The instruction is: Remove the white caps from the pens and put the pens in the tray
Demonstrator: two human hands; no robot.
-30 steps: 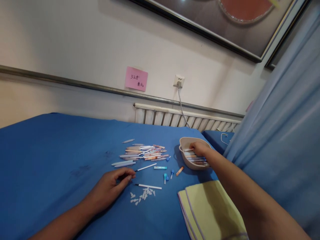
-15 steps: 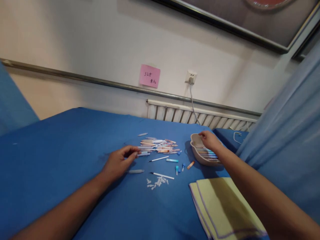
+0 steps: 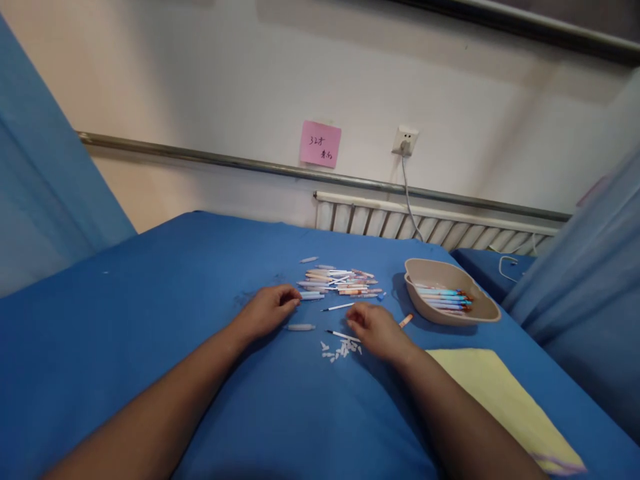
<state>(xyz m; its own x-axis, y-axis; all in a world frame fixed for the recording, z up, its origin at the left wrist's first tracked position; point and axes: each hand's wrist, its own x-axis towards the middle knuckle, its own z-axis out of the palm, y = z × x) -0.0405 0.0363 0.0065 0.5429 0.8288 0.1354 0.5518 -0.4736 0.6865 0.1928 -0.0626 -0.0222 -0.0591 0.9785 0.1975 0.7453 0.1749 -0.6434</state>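
My left hand [image 3: 270, 311] lies on the blue table [image 3: 150, 320], its thumb and forefinger pinched on the end of a pale pen barrel [image 3: 313, 296] at the near edge of a pile of pens and pen parts [image 3: 343, 282]. My right hand [image 3: 376, 329] rests palm down to the right, fingers curled over the cloth beside a thin white refill [image 3: 341, 334]; what is under them is hidden. A second refill [image 3: 339, 307] lies between the hands. A loose pale barrel [image 3: 301, 327] and several small white pieces [image 3: 339, 349] lie nearby.
A beige oval tray [image 3: 484, 313] at the right holds several finished pens [image 3: 444, 299]. An orange piece [image 3: 406, 321] lies beside it. A yellow cloth [image 3: 505, 400] sits at the near right. Blue curtains hang left [image 3: 45, 187] and right [image 3: 590, 280]. A radiator [image 3: 430, 227] stands behind.
My right hand left the tray and came down left onto the table by the refill. My left hand moved up to the pile's edge. The camera tilted down and left.
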